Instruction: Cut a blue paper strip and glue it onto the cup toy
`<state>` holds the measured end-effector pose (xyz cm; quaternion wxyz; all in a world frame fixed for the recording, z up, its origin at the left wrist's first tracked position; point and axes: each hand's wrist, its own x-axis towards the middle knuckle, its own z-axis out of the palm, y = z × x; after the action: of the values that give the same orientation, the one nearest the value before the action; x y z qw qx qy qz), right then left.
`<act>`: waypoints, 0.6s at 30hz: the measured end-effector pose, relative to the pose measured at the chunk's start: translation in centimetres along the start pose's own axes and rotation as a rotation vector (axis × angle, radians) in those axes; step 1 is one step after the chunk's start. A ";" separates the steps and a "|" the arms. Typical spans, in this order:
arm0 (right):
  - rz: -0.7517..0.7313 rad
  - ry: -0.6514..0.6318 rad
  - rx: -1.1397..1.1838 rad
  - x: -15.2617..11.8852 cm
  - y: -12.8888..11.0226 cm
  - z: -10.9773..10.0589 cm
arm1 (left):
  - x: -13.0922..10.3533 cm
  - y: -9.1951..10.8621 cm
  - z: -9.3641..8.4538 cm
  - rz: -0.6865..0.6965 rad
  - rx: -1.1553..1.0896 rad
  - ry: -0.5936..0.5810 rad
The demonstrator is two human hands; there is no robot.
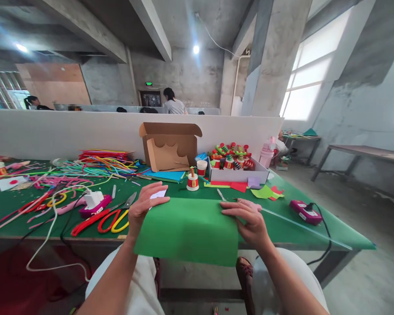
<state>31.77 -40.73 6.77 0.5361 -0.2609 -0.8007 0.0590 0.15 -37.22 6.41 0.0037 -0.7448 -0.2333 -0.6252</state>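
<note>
A sheet of green paper (187,232) is held up at the table's front edge, its near part curving down over my lap. My left hand (146,205) grips its left top corner, with a small white piece (158,194) showing by the fingers. On the right side, my right hand (246,216) holds the sheet's upper corner, thumb underneath and fingers on top. Just beyond the paper stands a paper-cup figure (192,180) in red and white with a coiled stem on top. A pen-like tool (221,194) lies near my right fingers.
Scissors with red handles (92,221) and yellow-handled scissors (121,224) lie left. Pipe cleaners (95,164) are heaped behind them. An open cardboard box (170,148) and a white box of cup figures (239,174) stand at the back. A purple power socket (305,212) sits right.
</note>
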 end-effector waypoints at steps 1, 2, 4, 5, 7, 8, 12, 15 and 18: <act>-0.003 -0.010 0.011 -0.5 0.1 -0.1 | -0.3 0.3 0.0 0.008 0.004 0.002; 0.009 -0.022 0.027 -1.1 0.2 -0.2 | -0.6 0.6 0.1 0.014 0.001 -0.010; 0.085 -0.068 0.068 -2.1 0.3 -0.4 | -1.6 0.9 0.3 0.004 -0.026 -0.101; 0.138 -0.108 0.091 -2.6 0.4 -0.5 | -2.3 0.9 0.4 -0.014 -0.041 -0.176; 0.246 -0.246 0.139 -3.5 0.6 -0.5 | -3.7 0.7 0.5 -0.052 -0.057 -0.355; 0.294 -0.335 0.159 -4.0 0.7 -0.4 | -4.4 0.6 0.6 -0.071 -0.048 -0.446; 0.426 -0.582 0.173 -5.2 1.0 0.2 | -6.7 0.6 1.0 -0.185 0.073 -0.755; 0.461 -0.598 0.196 -5.7 0.9 0.6 | -7.8 1.0 1.2 -0.283 0.091 -0.895; 0.472 -0.567 0.234 -6.0 0.7 0.7 | -8.7 0.9 1.2 -0.350 0.002 -0.915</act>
<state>33.18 -42.91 1.23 0.2912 -0.3483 -0.8230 0.3414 0.63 -40.64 -1.67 -0.2034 -0.8928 -0.3332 -0.2249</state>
